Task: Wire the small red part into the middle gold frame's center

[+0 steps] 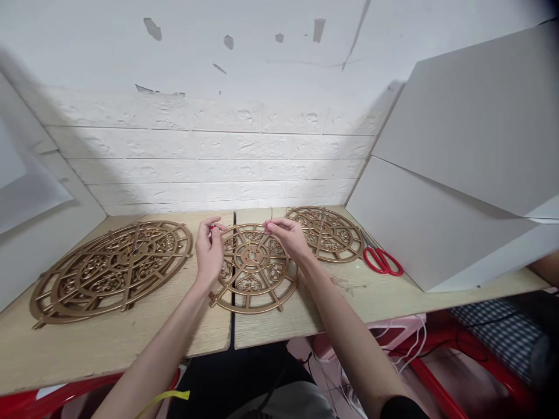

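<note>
A round gold filigree disc [254, 269] lies flat on the wooden table in front of me. My left hand [208, 251] hovers over its left rim, fingers pinched on a small red item [212, 227]. My right hand [289, 237] is at the disc's upper right rim, fingers pinched on a thin dark wire [269, 220] that runs between the two hands. The wire is too fine to trace fully.
A stack of larger gold discs [111, 270] lies at the left, and another gold disc [326, 233] at the back right. Red-handled scissors [382, 260] rest beside it. Grey boards [458, 192] stand at both sides; a white brick wall is behind.
</note>
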A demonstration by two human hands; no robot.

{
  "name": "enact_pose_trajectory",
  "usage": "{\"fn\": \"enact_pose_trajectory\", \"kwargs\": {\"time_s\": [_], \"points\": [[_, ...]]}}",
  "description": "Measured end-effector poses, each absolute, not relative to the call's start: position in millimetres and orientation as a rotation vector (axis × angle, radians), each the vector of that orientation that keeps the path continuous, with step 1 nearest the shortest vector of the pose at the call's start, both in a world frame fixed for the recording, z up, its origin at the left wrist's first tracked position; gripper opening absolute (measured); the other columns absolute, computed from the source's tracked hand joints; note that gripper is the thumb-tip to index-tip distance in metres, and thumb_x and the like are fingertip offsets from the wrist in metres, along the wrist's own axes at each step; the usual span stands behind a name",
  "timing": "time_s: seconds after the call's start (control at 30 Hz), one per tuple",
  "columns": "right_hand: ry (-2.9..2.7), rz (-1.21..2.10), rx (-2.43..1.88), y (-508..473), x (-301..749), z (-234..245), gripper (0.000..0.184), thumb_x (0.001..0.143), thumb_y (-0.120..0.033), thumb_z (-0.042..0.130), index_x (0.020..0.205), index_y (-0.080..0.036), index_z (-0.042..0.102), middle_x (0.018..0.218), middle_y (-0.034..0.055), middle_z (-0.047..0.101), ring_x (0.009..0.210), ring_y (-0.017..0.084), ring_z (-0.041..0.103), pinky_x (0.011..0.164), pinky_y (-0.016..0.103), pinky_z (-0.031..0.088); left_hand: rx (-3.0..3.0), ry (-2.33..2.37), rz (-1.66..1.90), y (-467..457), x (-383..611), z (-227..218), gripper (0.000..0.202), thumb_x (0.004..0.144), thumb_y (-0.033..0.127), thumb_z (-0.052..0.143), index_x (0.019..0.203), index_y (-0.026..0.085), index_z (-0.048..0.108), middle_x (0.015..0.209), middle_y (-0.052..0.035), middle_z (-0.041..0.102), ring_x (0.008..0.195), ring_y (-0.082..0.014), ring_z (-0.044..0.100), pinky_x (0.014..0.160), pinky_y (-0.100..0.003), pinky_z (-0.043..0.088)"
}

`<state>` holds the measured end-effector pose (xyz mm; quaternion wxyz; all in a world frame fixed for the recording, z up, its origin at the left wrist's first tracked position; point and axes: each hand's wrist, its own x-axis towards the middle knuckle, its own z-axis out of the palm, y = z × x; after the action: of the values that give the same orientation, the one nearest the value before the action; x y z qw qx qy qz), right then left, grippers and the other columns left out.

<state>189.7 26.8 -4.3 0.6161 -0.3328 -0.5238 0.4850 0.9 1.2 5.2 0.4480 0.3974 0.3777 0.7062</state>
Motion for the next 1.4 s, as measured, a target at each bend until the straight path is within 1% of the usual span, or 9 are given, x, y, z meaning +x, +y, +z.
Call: {"fn": "enact_pose_trajectory", "kwargs": {"time_s": [0.17, 0.37, 0.53, 0.67, 0.87, 1.03, 1.13, 1.27, 1.4], "points": [[-1.194, 1.039, -0.734, 26, 190, -2, 0.023, 0.064, -0.036, 0.077, 0.078, -0.019, 0.072, 0.081, 0.0037, 0.07, 0.074, 0.014, 0.061, 0.074, 0.03, 0.05, 1.111, 0.767, 1.876, -3, 2, 10, 0.015, 0.086, 0.021, 0.051, 0.101, 0.025, 0.051, 0.086, 0.0005, 0.061, 0.048, -0.0048, 0.039, 0.039, -0.013, 0.03], [-1.182, 0.98, -0.808, 23, 192, 1, 0.02, 0.065, -0.034, 0.076, 0.078, -0.019, 0.072, 0.078, 0.0033, 0.069, 0.074, 0.013, 0.061, 0.069, 0.027, 0.047, 1.067, 0.745, 1.756, -12, 7, 16, 0.022, 0.083, 0.016, 0.055, 0.103, 0.025, 0.05, 0.096, -0.0028, 0.066, 0.053, -0.0061, 0.047, 0.046, -0.015, 0.038], [-1.208, 1.029, -0.799, 22, 192, 2, 0.026, 0.065, -0.033, 0.076, 0.087, -0.019, 0.073, 0.079, 0.0036, 0.07, 0.075, 0.014, 0.063, 0.075, 0.029, 0.048, 1.278, 0.734, 1.641, -12, 9, 13, 0.031, 0.079, 0.015, 0.06, 0.106, 0.024, 0.048, 0.099, -0.0045, 0.067, 0.054, -0.007, 0.049, 0.047, -0.015, 0.04], [-1.303, 0.94, -0.9, 22, 191, 1, 0.033, 0.069, -0.041, 0.071, 0.091, -0.015, 0.072, 0.081, 0.0065, 0.072, 0.074, 0.017, 0.064, 0.075, 0.033, 0.051, 1.318, 0.809, 1.618, -7, 6, 10, 0.023, 0.08, 0.021, 0.06, 0.1, 0.023, 0.048, 0.097, -0.0036, 0.067, 0.053, -0.0073, 0.05, 0.046, -0.017, 0.041], [-1.636, 0.738, -0.922, 22, 181, -6, 0.03, 0.084, -0.039, 0.055, 0.093, -0.016, 0.073, 0.104, 0.0085, 0.07, 0.101, 0.021, 0.062, 0.093, 0.036, 0.045, 1.536, 0.84, 1.565, -1, 3, 4, 0.018, 0.085, 0.031, 0.054, 0.096, 0.022, 0.045, 0.101, -0.0046, 0.066, 0.055, -0.0075, 0.051, 0.047, -0.019, 0.042], [-1.808, 0.805, -0.902, 24, 170, -15, 0.032, 0.087, -0.039, 0.051, 0.095, -0.016, 0.071, 0.102, 0.0069, 0.07, 0.097, 0.02, 0.063, 0.09, 0.036, 0.046, 1.564, 0.815, 1.545, -1, 3, 2, 0.021, 0.084, 0.033, 0.055, 0.098, 0.022, 0.044, 0.101, -0.0051, 0.066, 0.056, -0.0077, 0.052, 0.048, -0.019, 0.043], [-1.772, 0.821, -0.909, 22, 169, -14, 0.03, 0.085, -0.039, 0.054, 0.092, -0.016, 0.072, 0.095, 0.0065, 0.072, 0.091, 0.019, 0.064, 0.087, 0.034, 0.047, 1.555, 0.807, 1.545, -1, 3, 2, 0.021, 0.084, 0.033, 0.055, 0.098, 0.022, 0.044, 0.101, -0.005, 0.066, 0.056, -0.0074, 0.052, 0.048, -0.019, 0.044], [-1.577, 0.957, -0.879, 20, 171, -10, 0.024, 0.075, -0.038, 0.067, 0.082, -0.015, 0.071, 0.085, 0.0062, 0.072, 0.083, 0.018, 0.065, 0.082, 0.032, 0.049, 1.524, 0.815, 1.564, 0, 3, 1, 0.021, 0.083, 0.033, 0.056, 0.097, 0.021, 0.046, 0.099, -0.0048, 0.066, 0.056, -0.0073, 0.052, 0.047, -0.018, 0.044], [-1.443, 1.108, -0.806, 19, 171, -9, 0.026, 0.065, -0.032, 0.076, 0.084, -0.016, 0.068, 0.076, 0.0021, 0.069, 0.071, 0.013, 0.063, 0.071, 0.026, 0.049, 1.506, 0.842, 1.562, 2, 2, 0, 0.024, 0.082, 0.033, 0.059, 0.099, 0.02, 0.051, 0.1, -0.0064, 0.065, 0.058, -0.0079, 0.054, 0.046, -0.019, 0.046]]}}
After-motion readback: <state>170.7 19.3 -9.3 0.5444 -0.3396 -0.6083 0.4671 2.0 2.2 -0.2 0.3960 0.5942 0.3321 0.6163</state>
